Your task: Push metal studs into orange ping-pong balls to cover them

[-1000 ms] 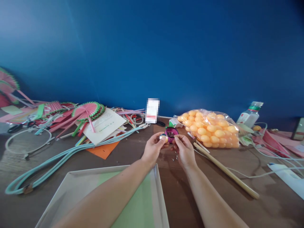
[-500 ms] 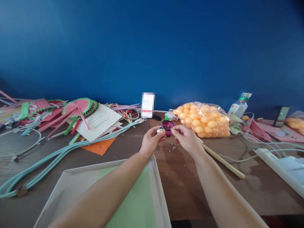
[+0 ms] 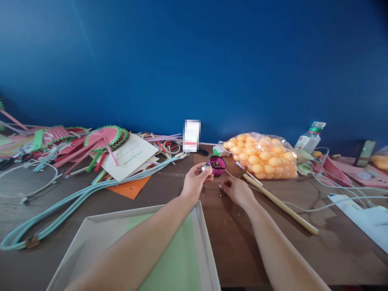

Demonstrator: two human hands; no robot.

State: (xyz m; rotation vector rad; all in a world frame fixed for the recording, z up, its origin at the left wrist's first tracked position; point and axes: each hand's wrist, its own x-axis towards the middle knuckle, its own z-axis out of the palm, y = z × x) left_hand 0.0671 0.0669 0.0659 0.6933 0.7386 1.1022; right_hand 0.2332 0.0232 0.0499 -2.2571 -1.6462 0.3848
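My left hand (image 3: 194, 180) is closed around a small round ball (image 3: 206, 168), shiny silver on top and yellowish at its side. Just beyond it stands a purple tub (image 3: 218, 166) with small dark and shiny bits inside. My right hand (image 3: 236, 190) is low over the tabletop, thumb and fingertips pressed together. Tiny shiny bits (image 3: 220, 195) lie beside those fingertips, partly covered by the hand. Whether the fingers hold one of them is too small to see.
A clear bag of orange balls (image 3: 265, 157) sits behind my right hand, with a wooden stick (image 3: 281, 204) nearer. A shallow white tray (image 3: 201, 226) lies under my left forearm. Pale blue cables (image 3: 100, 188), paper fans (image 3: 106, 139) and papers fill the left. A bottle (image 3: 311, 139) stands at right.
My right hand has moved down from beside the purple tub to the tiny bits on the table. The left hand still holds the ball. The view has shifted slightly.
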